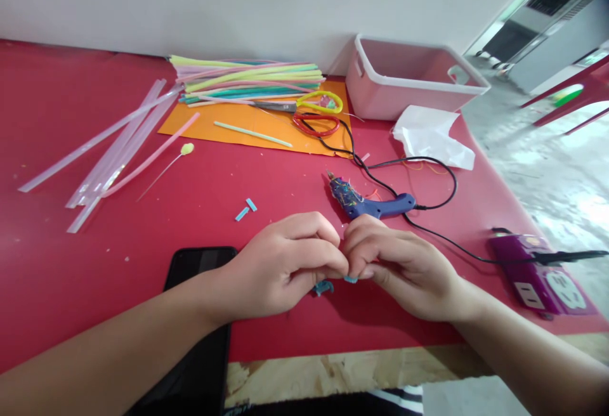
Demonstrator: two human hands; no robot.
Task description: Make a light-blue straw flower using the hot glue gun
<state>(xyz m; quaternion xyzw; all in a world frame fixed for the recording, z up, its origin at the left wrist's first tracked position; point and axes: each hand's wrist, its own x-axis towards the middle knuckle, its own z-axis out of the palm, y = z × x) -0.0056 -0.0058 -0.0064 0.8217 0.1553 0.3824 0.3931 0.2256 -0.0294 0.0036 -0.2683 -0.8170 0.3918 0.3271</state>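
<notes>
My left hand (290,260) and my right hand (404,264) meet fingertip to fingertip over the red tabletop (285,181). Both are closed in a pinch around a small light-blue piece (351,279), most of it hidden by the fingers. Just below the left fingertips lies a curled blue scrap (323,287). Two short blue cut pieces (242,214) rest farther back on the left. A dark blue hot glue gun (366,203), crusted with glue strands, lies right behind my hands. Under my left forearm is a black phone (200,352).
A bundle of coloured straw-like sticks (252,80) and scissors (280,106) lie on an orange envelope (228,130). Clear glossy strips (118,143) are at left. A pink bin (404,92), crumpled white paper (432,137) and a purple power strip (537,276) stand right; the black cord (451,251) crosses between.
</notes>
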